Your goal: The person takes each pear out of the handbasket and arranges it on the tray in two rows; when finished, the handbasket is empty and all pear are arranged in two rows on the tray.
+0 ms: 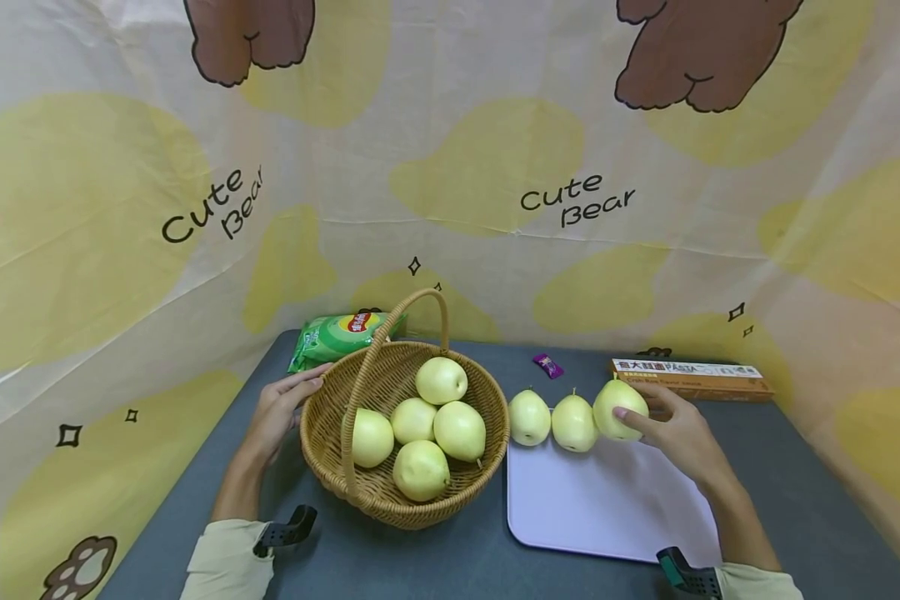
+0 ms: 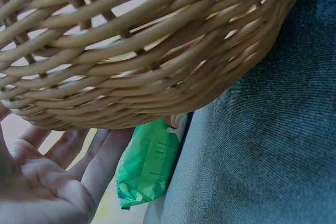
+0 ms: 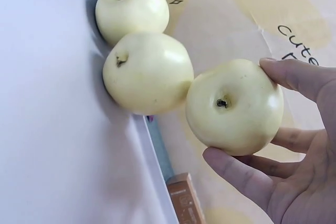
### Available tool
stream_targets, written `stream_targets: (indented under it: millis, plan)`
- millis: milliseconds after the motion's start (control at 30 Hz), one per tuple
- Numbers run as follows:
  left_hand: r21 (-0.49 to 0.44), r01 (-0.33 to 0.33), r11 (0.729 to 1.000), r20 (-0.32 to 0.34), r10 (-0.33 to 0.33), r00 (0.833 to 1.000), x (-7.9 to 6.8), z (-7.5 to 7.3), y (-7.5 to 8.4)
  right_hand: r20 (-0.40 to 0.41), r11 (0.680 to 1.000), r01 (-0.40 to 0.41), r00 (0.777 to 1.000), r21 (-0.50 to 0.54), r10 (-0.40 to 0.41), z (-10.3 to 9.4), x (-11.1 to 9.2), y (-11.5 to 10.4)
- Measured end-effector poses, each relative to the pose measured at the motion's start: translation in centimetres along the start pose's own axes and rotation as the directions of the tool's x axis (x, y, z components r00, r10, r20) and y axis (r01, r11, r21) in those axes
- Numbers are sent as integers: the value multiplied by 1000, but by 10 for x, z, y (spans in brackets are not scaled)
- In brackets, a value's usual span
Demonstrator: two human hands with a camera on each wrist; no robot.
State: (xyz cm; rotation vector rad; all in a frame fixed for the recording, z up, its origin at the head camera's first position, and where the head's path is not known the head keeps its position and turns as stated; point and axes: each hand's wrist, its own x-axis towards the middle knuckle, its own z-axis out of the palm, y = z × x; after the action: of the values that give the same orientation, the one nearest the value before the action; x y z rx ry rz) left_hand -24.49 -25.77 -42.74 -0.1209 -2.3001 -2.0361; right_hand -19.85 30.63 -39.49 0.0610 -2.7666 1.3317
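My right hand (image 1: 671, 429) grips a pale green-yellow pear (image 1: 619, 409) between thumb and fingers, above the far edge of a white tray (image 1: 607, 508). In the right wrist view this pear (image 3: 234, 107) sits beside two others. The middle pear (image 1: 574, 422) and the left pear (image 1: 529, 417) rest along the tray's far side. At the left, my left hand (image 1: 281, 412) has its fingers extended against the side of a wicker basket (image 1: 401, 515) with an arched handle. Several pears (image 1: 422, 471) lie inside it. From the left wrist, the left palm (image 2: 50, 182) shows bare, its fingertips hidden behind the weave.
A green snack bag (image 1: 341, 335) lies behind the basket at the back left. A small purple wrapped candy (image 1: 548, 366) is behind the tray. An orange-brown pasta box (image 1: 693, 381) lies at the back right, against the printed cloth backdrop (image 1: 457, 183).
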Motion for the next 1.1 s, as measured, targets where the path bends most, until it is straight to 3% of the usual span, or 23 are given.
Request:
stream_targets:
  millis: [500, 1100]
  plan:
    - [2, -3, 1000, 3, 3, 1000, -1, -1, 3, 52, 985, -154, 986, -78, 159, 0, 7, 30]
    - [3, 2, 1000, 1, -2, 1000, -1, 0, 2, 90, 978, -191, 976, -83, 198, 7, 13, 45]
